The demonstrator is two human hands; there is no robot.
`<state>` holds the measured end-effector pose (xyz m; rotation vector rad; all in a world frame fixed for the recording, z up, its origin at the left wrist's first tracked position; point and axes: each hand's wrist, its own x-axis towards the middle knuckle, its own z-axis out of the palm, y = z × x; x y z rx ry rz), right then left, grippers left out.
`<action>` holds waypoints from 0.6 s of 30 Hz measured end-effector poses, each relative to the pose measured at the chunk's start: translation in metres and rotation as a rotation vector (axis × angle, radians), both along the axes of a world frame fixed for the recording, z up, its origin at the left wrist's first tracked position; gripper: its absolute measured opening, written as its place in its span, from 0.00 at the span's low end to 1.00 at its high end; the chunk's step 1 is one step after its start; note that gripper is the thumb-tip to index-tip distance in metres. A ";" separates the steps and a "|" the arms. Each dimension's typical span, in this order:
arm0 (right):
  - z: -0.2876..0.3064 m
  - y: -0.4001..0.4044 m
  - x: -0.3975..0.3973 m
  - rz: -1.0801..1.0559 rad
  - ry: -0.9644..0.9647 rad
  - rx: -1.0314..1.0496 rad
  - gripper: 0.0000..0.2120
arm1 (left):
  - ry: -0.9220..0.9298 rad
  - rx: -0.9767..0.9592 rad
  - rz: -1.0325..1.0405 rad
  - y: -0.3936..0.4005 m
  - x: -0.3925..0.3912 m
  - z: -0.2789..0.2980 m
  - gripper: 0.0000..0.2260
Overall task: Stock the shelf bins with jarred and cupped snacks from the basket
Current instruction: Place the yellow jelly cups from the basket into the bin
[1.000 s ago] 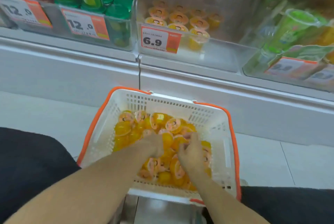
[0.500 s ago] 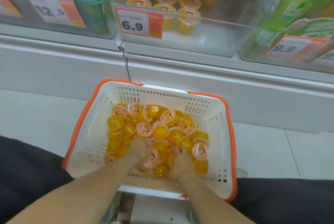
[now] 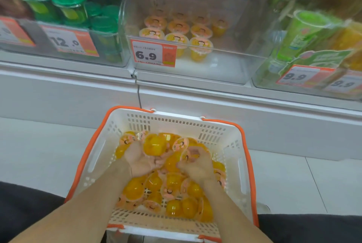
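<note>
A white basket with an orange rim [image 3: 94, 156] sits on the floor before me, full of several yellow jelly cups [image 3: 135, 189] with pink lids. My left hand [image 3: 139, 159] is palm up over the basket and cradles a yellow cup [image 3: 154, 145] with more cups bunched against it. My right hand [image 3: 195, 166] grips a pink-lidded cup [image 3: 189, 154] from above. Both hands press together around a lifted cluster of cups. On the shelf above, a clear bin [image 3: 225, 66] with a 6.9 price tag [image 3: 153, 53] holds several matching cups [image 3: 177, 37] at its left side.
Left of that bin stand green-lidded jars [image 3: 66, 5] behind a 12.0 tag [image 3: 68, 40]. On the right another bin holds green and yellow packs [image 3: 305, 33] behind 9.9 tags [image 3: 299, 76]. My dark-clothed knees [image 3: 29, 213] flank the basket on the white tiled floor.
Both hands have come up out of the pile with a cluster of cups scooped between them; earlier they were dug down among the cups. The view has tilted up toward the shelf.
</note>
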<state>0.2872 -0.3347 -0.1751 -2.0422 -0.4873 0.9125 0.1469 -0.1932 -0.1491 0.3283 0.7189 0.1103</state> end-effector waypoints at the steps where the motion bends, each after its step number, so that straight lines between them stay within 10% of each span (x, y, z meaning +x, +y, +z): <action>1: 0.017 0.008 0.005 -0.030 0.015 0.097 0.29 | -0.017 0.025 0.024 0.005 0.007 0.011 0.15; 10: 0.222 0.056 0.063 0.238 -0.272 0.655 0.25 | -0.076 0.614 -0.501 0.050 0.051 0.194 0.28; 18: 0.296 0.062 0.095 0.468 -0.350 0.649 0.23 | -0.162 0.825 -0.297 0.048 0.066 0.253 0.24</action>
